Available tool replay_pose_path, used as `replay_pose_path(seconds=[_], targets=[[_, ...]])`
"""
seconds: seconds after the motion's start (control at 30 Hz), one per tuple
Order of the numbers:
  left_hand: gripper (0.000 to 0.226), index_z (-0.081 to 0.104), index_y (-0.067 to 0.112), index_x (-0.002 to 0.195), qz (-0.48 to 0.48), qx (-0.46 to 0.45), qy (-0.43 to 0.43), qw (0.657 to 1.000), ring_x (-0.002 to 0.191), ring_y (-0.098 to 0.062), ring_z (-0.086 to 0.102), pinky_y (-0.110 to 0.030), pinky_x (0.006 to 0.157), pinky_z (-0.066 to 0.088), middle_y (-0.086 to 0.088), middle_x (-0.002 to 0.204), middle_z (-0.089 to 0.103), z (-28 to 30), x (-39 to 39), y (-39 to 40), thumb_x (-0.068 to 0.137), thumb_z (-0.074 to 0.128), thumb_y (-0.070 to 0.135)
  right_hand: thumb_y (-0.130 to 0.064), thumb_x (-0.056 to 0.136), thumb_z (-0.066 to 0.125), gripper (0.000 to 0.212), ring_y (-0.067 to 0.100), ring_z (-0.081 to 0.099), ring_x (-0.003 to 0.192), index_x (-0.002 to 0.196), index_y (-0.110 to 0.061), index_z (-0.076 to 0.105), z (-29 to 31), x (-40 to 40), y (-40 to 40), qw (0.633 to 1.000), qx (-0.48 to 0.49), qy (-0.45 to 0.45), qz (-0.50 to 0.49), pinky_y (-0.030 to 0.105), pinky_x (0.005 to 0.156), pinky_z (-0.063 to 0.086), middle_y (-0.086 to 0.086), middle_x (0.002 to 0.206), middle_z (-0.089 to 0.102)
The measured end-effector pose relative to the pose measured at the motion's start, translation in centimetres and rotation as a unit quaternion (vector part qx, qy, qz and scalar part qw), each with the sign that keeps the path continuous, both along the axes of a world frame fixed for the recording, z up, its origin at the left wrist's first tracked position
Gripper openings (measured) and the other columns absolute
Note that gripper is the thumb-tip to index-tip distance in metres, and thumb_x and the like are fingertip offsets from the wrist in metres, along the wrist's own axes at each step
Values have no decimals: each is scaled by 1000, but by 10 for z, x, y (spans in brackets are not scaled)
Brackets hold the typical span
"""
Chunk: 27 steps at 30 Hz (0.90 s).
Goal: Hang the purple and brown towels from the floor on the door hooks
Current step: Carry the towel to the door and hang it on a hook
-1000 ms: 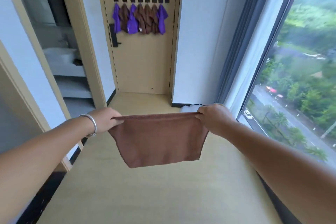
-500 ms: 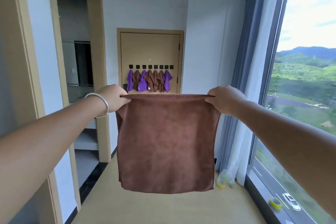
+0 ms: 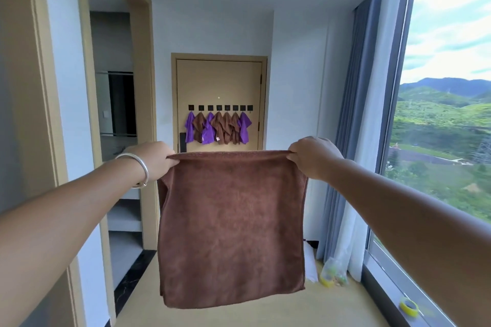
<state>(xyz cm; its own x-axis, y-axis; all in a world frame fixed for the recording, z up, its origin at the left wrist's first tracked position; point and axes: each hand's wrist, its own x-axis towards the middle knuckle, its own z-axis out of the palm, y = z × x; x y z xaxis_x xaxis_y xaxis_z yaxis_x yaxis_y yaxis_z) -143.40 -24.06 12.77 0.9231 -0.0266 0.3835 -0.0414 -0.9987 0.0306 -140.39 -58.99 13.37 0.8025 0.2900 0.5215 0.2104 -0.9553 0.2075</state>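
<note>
Head view, corridor facing the door [image 3: 219, 82]. Since a second ago the view has lifted from the floor and the brown towel [image 3: 231, 228] has been raised and shaken out: it now hangs flat as a full square at frame centre instead of bunched low. The left hand [image 3: 155, 159] pinches its upper left corner, the right hand [image 3: 309, 155] its upper right, the top edge taut between them. The towel is thus off the floor but, by judgement, not yet hung. The door hooks [image 3: 220, 108], above centre, carry seven towels; the rightmost hook [image 3: 250, 108] appears free, well apart from the hands
</note>
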Motion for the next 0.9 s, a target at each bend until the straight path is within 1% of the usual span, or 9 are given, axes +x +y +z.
replay_pose_path(seconds=[0.1,0.2,0.33,0.47,0.53,0.7,0.83,0.9], targets=[[46,56,16,64,-2,0,-4,1000,63,-20,56,-29,55,37,-4,67,61,-7,18,7,101,40,39,-37,103,33,37,19,57,97,92,-24,65,-4,14,4,1000,-5,4,1,34,85,36,-4,94,66],[46,60,16,68,-7,11,-6,1000,66,-20,58,-29,56,38,-3,69,62,-10,42,9,101,39,40,-36,103,33,37,20,57,98,94,-23,66,-5,36,5,1000,-9,5,-7,36,89,38,-3,96,66],[45,61,16,70,-10,15,-12,1000,65,-19,58,-28,54,36,-3,69,62,-13,85,10,101,39,39,-37,103,32,37,20,57,97,94,-24,66,-6,80,6,1000,-4,5,-8,36,89,38,-4,96,67],[45,62,11,73,-13,7,-11,1000,69,-22,59,-30,58,39,-5,72,63,-12,138,5,101,39,38,-35,103,31,36,20,56,105,99,-25,66,-6,138,1,1000,-22,10,-9,35,89,38,-5,101,66],[45,62,11,74,-16,6,-14,1000,70,-22,59,-30,59,40,-5,73,62,-9,167,0,101,38,38,-35,103,32,36,20,56,105,99,-25,66,-4,169,-3,1000,-19,9,-10,35,88,38,-5,101,66],[45,61,10,72,-22,0,-24,999,66,-20,55,-29,56,36,-5,70,60,2,246,-13,101,39,37,-35,103,31,36,20,56,105,99,-24,65,7,250,-15,1000,-15,-4,-6,36,89,40,-5,101,66],[43,62,13,73,-18,6,-34,999,69,-20,57,-29,55,35,-4,72,61,4,305,-19,101,40,37,-33,103,30,36,21,55,106,106,-23,65,13,311,-21,1000,-24,-2,2,36,90,41,-5,104,65],[43,62,13,73,-14,8,-37,999,70,-21,58,-28,54,34,-4,71,61,2,334,-19,101,39,38,-33,103,30,35,21,55,104,103,-23,64,11,339,-23,1000,-25,-1,2,35,89,41,-5,102,65]])
